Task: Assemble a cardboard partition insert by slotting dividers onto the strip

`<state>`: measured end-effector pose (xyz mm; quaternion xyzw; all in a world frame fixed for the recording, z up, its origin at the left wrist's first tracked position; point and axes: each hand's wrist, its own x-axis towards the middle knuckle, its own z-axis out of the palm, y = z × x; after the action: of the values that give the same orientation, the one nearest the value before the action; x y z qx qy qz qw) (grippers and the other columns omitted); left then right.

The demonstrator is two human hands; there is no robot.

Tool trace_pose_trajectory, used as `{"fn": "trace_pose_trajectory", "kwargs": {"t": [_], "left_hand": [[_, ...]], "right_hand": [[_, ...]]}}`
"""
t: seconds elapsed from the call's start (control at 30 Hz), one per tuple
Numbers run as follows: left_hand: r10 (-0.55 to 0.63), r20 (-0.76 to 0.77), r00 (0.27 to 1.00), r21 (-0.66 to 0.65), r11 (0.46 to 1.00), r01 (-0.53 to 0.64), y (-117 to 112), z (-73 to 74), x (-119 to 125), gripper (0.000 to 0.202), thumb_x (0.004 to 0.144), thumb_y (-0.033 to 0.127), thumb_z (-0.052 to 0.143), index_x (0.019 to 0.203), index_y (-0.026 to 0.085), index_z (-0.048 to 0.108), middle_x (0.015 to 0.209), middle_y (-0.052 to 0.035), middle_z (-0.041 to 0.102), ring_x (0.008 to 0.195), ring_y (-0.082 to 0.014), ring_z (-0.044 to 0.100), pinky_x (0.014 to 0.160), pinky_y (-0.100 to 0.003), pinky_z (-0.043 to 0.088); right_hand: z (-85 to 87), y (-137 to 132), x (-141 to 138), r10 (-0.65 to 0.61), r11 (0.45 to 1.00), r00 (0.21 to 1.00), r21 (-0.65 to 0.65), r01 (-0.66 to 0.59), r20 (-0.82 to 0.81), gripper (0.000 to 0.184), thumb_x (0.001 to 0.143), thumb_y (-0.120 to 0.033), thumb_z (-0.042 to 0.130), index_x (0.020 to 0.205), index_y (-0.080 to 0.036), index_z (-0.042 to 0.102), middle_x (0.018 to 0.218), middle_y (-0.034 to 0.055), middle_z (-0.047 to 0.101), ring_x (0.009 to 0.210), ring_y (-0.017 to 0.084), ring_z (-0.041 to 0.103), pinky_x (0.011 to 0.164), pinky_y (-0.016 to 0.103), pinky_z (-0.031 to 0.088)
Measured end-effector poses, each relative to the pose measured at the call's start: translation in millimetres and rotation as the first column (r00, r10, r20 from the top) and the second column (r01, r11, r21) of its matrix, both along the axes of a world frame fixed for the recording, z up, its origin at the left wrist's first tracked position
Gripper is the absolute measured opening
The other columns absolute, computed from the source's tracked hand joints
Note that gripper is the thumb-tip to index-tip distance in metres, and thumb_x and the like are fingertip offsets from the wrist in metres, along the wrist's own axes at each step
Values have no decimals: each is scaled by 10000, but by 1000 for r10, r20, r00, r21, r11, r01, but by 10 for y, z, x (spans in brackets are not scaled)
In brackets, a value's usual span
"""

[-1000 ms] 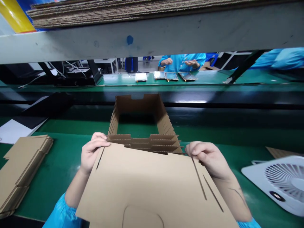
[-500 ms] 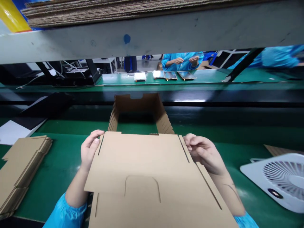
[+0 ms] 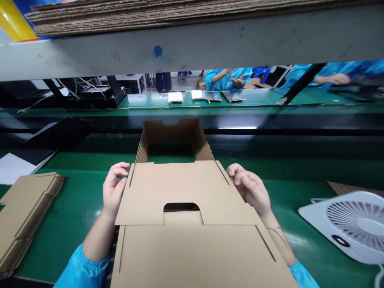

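A die-cut cardboard sheet [image 3: 186, 252] fills the near middle, creased across, its far panel bent down from the near one. A cut-out tab leaves a dark slot in the crease. My left hand [image 3: 115, 186], fingers bent, is at the far left edge of the sheet. At the far right edge my right hand [image 3: 252, 188] has its fingers curled in against the narrow side strip; their tips are partly hidden. Beyond the sheet, a cardboard frame with notched side walls [image 3: 171, 130] stands on the green work surface [image 3: 81, 192].
Folded cardboard blanks [image 3: 27, 212] are stacked at the left, near black and white sheets [image 3: 45, 144]. A white fan [image 3: 348, 224] lies at the right. Overhead runs a shelf [image 3: 195, 52] bearing corrugated cardboard [image 3: 120, 18]. Across the line, a co-worker's hands [image 3: 237, 80] show above flat screen-like panels [image 3: 213, 96].
The sheet has bent at its middle crease, so the far panel tilts and the tab slot has opened. My right hand has shifted slightly left and up with the edge.
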<state>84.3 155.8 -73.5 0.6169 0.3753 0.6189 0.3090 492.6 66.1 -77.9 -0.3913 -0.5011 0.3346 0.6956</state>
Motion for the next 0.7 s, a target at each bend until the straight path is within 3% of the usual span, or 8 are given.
{"fn": "trace_pose_trajectory", "kwargs": {"t": [0.07, 0.17, 0.3, 0.5, 0.7], "left_hand": [[-61, 26, 998, 27, 998, 61, 1, -25, -40, 307, 921, 481, 821, 836, 231, 664, 1233, -106, 720, 1210, -308, 691, 1071, -459, 577], [-71, -45, 996, 57, 996, 74, 17, -33, -93, 354, 927, 521, 786, 771, 234, 649, 1247, -124, 733, 1338, -366, 647, 1184, -542, 519], [-57, -139, 989, 80, 994, 69, 46, -22, -115, 404, 969, 593, 693, 778, 238, 657, 1239, -141, 789, 1444, -419, 599, 1221, -625, 484], [-41, -59, 997, 84, 995, 46, 52, -23, -52, 359, 981, 598, 678, 922, 246, 719, 1172, -134, 811, 1359, -413, 666, 1201, -652, 500], [-8, -35, 999, -26, 1000, 7, 31, -62, -12, 451, 980, 640, 670, 1050, 212, 796, 1260, -140, 778, 1286, -386, 692, 1213, -558, 517]], "right_hand": [[-18, 5, -15, 6, 999, 999, 41, -5, -31, 499, 991, -540, 744, 622, -218, 644, 1060, 91, 702, 789, 208, 624, 717, 375, 559], [-50, 14, -32, 16, 998, 1000, 66, -17, 17, 572, 1046, -597, 648, 609, -228, 676, 1283, 94, 765, 1044, 283, 722, 935, 456, 594], [-64, 31, -47, 21, 999, 997, 33, -24, 79, 579, 1048, -663, 619, 678, -237, 749, 1304, 109, 798, 1229, 365, 735, 1106, 562, 550], [-15, 14, -71, 2, 1000, 998, -27, -1, 65, 467, 996, -698, 690, 891, -259, 813, 1402, 122, 774, 1343, 393, 700, 1198, 616, 514], [-226, 109, -51, -56, 998, 998, -23, 55, -24, 502, 960, -704, 735, 1212, -289, 860, 1351, 104, 799, 1309, 353, 723, 1158, 538, 563]]}}
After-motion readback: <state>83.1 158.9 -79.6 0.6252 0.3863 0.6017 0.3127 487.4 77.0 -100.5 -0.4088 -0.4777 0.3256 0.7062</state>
